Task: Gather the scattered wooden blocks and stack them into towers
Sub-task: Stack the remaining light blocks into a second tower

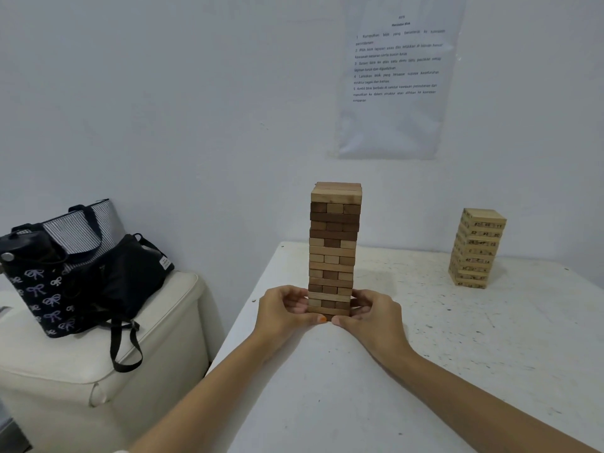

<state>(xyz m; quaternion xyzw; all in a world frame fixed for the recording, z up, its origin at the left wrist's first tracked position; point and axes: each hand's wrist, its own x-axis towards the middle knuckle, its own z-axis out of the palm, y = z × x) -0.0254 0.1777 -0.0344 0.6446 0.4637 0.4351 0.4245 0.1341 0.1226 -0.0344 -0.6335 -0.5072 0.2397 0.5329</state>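
Observation:
A tall tower of wooden blocks [334, 246] in mixed light and dark brown stands upright near the left part of the white table [359, 371]. My left hand [281, 310] and my right hand [372, 313] cup its bottom layers from either side. Their fingers curl round the tower's base and the thumbs meet in front of it. A second, shorter tower of pale numbered blocks [476, 248] stands at the back right of the table, away from both hands. No loose blocks are visible on the table.
A cream padded stool [98, 354] sits left of the table and carries dark bags [75, 273]. The table's left edge runs close beside the tall tower. A printed sheet [395, 76] hangs on the wall behind.

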